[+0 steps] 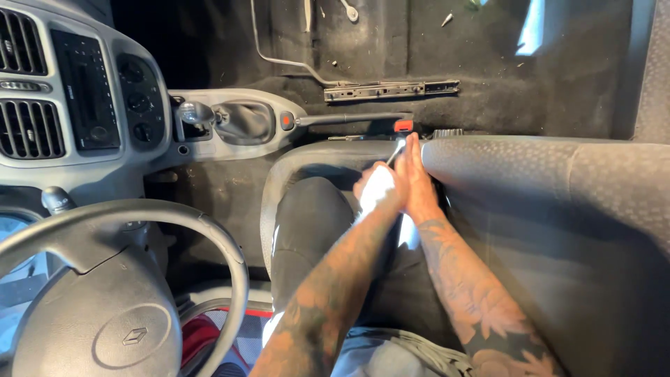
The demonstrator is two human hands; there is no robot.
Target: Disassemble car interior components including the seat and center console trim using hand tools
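My left hand is closed around a slim silver metal tool, whose tip points at a red seat-belt buckle in the gap beside the grey seat. Pressed against its side, my right hand lies with straight fingers, the fingertips reaching next to the tool's tip just below the buckle. Both tattooed forearms come up from the bottom of the head view and meet there. What the tool's tip touches is hidden by my fingers.
The handbrake lever and gear shifter lie left of the buckle. A bare seat rail is bolted to the dark carpet beyond, with small loose parts further off. The steering wheel and dashboard fill the left.
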